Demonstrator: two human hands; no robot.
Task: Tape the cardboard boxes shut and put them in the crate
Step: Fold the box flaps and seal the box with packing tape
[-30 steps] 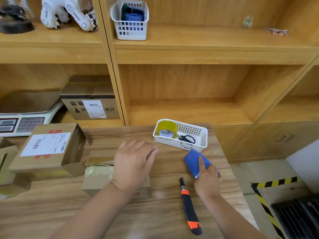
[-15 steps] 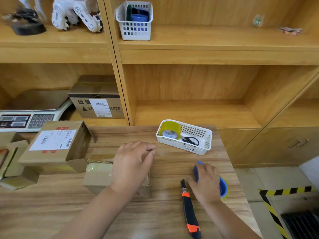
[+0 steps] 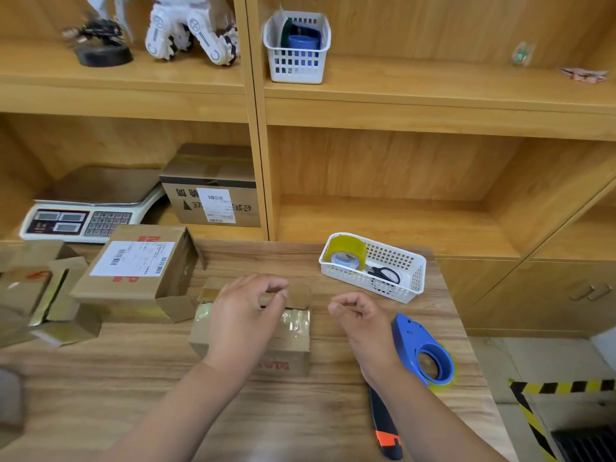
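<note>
A small cardboard box [image 3: 290, 341] with shiny tape on its top lies in the middle of the wooden table [image 3: 133, 395]. My left hand [image 3: 243, 318] lies over the box, its fingertips and thumb curled together and pinching at the top flap's edge. My right hand [image 3: 358, 323] hovers just right of the box, fingers loosely curled, holding nothing. The blue tape dispenser [image 3: 421, 350] lies on the table beside my right wrist. A larger labelled box [image 3: 140, 271] with an open side flap sits to the left. No crate is in view.
An orange-and-black utility knife [image 3: 383, 428] lies under my right forearm. A white basket [image 3: 410, 261] holds a tape roll [image 3: 348, 253] and scissors. Several more open boxes [image 3: 36, 295] crowd the left edge. A scale [image 3: 83, 220] and a box [image 3: 213, 195] sit on the shelf behind.
My right hand has let go of the blue tape dispenser, left it on the table and moved left toward the box. My left hand's fingers went from flat to curled on the box top.
</note>
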